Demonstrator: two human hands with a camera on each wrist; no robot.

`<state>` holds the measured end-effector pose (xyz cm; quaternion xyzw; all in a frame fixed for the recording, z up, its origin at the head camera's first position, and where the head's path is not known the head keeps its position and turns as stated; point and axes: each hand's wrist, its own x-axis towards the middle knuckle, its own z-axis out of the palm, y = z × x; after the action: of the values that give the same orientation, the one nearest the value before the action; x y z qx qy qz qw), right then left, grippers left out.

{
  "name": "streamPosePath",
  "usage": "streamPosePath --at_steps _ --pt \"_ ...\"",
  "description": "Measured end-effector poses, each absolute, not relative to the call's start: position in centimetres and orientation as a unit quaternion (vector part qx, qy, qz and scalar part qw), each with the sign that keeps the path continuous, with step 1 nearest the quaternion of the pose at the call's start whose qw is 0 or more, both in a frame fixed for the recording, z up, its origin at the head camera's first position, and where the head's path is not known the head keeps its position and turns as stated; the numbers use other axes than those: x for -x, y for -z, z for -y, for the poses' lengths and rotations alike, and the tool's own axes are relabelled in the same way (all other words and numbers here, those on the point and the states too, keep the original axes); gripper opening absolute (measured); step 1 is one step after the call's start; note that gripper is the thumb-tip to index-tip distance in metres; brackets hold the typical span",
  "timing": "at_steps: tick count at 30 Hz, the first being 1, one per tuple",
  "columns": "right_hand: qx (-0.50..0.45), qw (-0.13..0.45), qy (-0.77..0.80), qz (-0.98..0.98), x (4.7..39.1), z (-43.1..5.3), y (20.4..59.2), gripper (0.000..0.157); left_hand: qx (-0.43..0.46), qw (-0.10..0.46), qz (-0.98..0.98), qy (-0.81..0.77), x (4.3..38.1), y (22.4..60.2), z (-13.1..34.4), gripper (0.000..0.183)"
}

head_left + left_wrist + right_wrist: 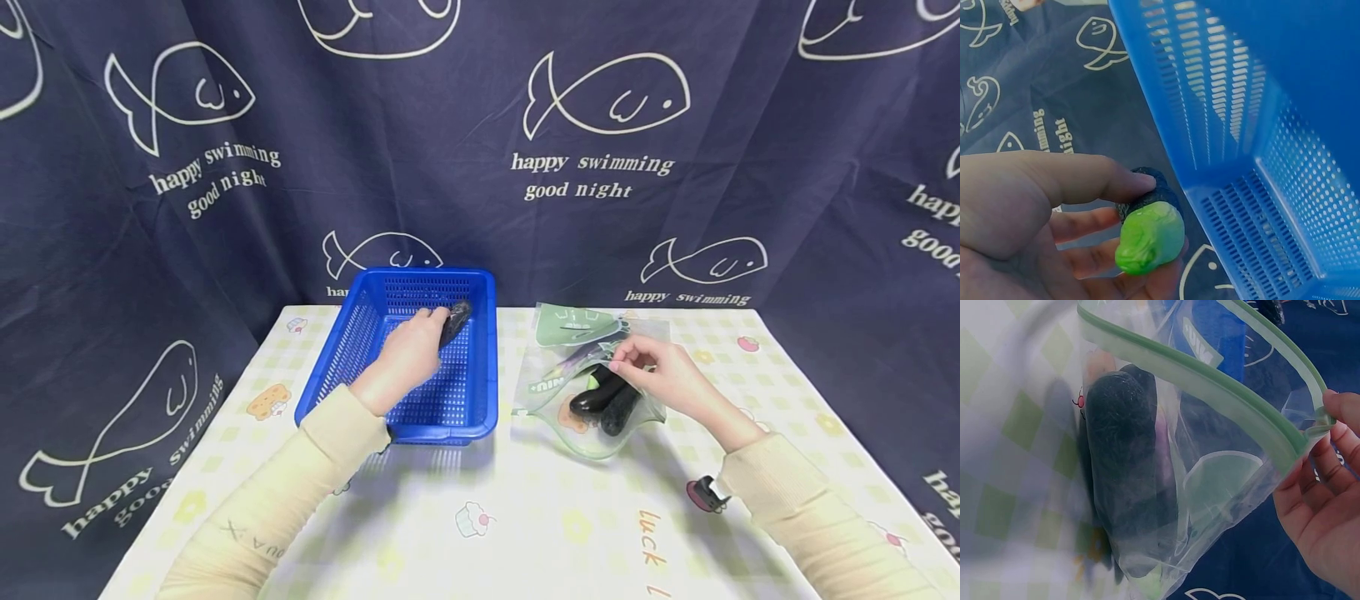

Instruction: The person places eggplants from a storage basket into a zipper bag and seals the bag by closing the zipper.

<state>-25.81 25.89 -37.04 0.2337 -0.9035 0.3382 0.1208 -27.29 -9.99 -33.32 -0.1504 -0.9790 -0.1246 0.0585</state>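
Observation:
My left hand [412,346] grips a dark eggplant [455,323] over the blue basket [489,367]. In the left wrist view, thumb and fingers close round its dark body, its green cap [1150,237] facing the camera. My right hand [663,375] pinches the corner of a clear zip bag [551,421] between thumb and fingers. The right wrist view has the bag's pale green zip edge [1191,372] standing apart, its mouth open. Inside lie two dark eggplants [592,404], side by side, a light green end showing at the bottom.
The perforated basket stands at the back left of the table, close to the navy curtain [480,208]. A checked cloth [525,533] with printed cakes covers the table. Beside my right sleeve is a small black object [708,492].

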Motion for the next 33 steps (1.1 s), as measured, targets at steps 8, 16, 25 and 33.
streamPosePath --at_steps 8,16,25,33 --pt "-0.232 0.117 -0.338 0.904 25.8 -25.9 37.0 0.005 0.165 0.057 0.975 0.135 26.0 33.5 8.9 0.062" --pt "-0.231 0.116 -0.347 0.901 25.6 -25.9 37.1 0.005 0.180 0.055 0.972 0.142 24.9 33.5 7.7 0.065" --pt "-0.236 0.122 -0.345 0.900 25.6 -25.9 37.1 0.006 0.214 0.073 0.965 0.135 23.9 34.3 6.4 0.060" --pt "-0.237 0.122 -0.348 0.899 25.6 -26.0 37.3 0.006 0.229 0.079 0.960 0.140 23.2 35.0 5.4 0.053"
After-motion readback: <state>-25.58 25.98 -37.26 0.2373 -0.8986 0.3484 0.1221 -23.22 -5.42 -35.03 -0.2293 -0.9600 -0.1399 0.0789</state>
